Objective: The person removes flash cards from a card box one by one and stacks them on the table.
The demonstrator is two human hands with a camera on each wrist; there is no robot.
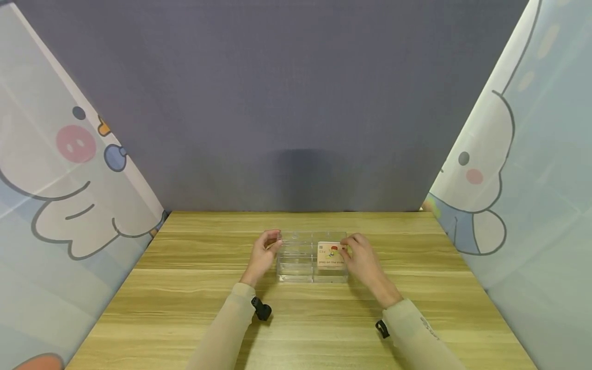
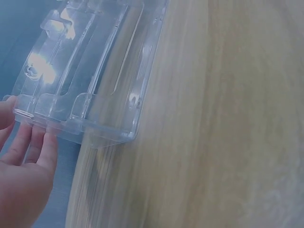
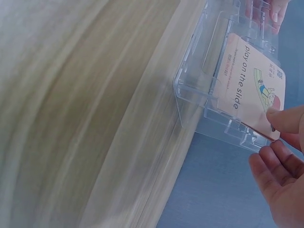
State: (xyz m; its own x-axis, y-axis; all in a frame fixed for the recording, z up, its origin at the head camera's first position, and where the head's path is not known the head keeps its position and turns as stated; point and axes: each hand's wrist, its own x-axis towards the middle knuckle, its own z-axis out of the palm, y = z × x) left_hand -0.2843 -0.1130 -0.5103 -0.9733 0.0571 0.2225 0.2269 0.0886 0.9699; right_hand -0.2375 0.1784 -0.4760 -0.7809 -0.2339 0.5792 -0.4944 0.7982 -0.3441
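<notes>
Sleeves (image 1: 224,326) nearest; left fingers (image 2: 49,153) pinch clear compartment rack (image 1: 296,255), right fingers (image 3: 264,175) pinch play-on-the-slide card (image 3: 249,80); tilting could snag its edge.

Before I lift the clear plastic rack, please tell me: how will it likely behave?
The clear rack is probably light for its size, because its see-through walls look thin. It seems fairly stiff: its long edge looks straight although the left hand's fingers pinch one end. Bright reflections suggest smooth, perhaps slippery plastic.

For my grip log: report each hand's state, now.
Left hand: closed, holding the rack by its left end.
Right hand: closed, pinching the card.
</notes>
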